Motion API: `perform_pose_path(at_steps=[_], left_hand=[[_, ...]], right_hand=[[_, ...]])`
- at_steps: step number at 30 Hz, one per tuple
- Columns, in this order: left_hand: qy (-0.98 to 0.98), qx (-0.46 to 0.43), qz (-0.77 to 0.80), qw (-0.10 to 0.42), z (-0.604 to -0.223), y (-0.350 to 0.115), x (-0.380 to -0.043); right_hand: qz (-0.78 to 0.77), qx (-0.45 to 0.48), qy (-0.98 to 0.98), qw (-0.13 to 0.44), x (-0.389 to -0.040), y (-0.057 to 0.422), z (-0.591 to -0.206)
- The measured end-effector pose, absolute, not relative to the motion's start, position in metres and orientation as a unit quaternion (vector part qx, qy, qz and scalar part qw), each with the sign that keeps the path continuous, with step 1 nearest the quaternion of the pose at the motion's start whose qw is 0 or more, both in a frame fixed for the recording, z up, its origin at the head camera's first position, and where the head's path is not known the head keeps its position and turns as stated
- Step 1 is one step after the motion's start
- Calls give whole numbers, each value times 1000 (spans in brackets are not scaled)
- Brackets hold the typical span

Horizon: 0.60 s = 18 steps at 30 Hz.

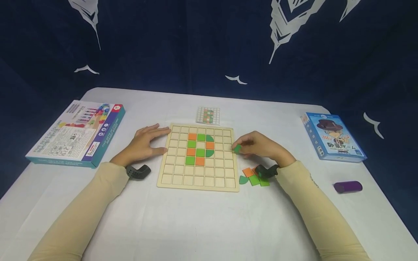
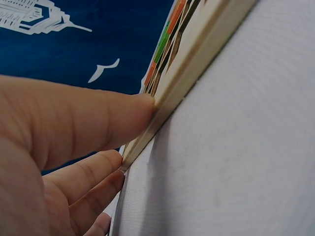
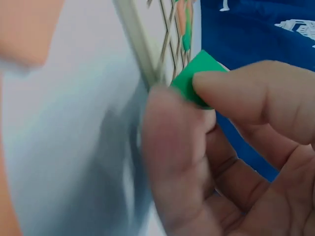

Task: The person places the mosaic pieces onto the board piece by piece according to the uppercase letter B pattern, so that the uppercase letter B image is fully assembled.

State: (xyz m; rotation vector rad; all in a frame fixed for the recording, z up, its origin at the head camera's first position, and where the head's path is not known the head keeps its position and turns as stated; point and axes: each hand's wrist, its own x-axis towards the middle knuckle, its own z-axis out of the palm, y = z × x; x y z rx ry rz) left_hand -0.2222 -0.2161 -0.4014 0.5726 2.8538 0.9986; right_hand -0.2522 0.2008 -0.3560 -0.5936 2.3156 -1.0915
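A wooden grid board (image 1: 198, 188) lies mid-table, with orange squares, light green squares and dark green quarter-round tiles (image 1: 209, 153) set in its middle cells. My left hand (image 1: 142, 143) rests along the board's left edge, fingers extended; in the left wrist view the thumb (image 2: 123, 118) touches the rim. Beside the right edge, my right hand (image 1: 258, 145) pinches a green tile (image 1: 237, 149) between thumb and fingers. The right wrist view shows one corner of that tile (image 3: 204, 61); fingers hide the rest. Under the right wrist lie several loose tiles, including an orange one (image 1: 248, 172) and a dark green quarter-round (image 1: 243, 180).
Behind the board lies a small card (image 1: 208, 121) printed with a coloured grid pattern. A large game box (image 1: 76, 145) is at the left, a blue box (image 1: 334, 137) at the right. A purple cylinder (image 1: 348, 187) lies near the right table edge.
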Motion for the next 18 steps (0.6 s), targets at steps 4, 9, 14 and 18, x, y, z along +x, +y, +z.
perform_pose_path(at_steps=[4, 9, 14, 18], left_hand=[[928, 184, 321, 34, -402, -217, -223], [929, 182, 319, 38, -403, -217, -224], [930, 182, 318, 39, -404, -218, -224], [931, 181, 315, 38, -404, -218, -225]], right_hand=[[-409, -230, 847, 248, -250, 195, -355], [-440, -237, 826, 259, -248, 187, -355], [-468, -242, 803, 278, -248, 179, -356], [-474, -240, 795, 293, -247, 171, -357]])
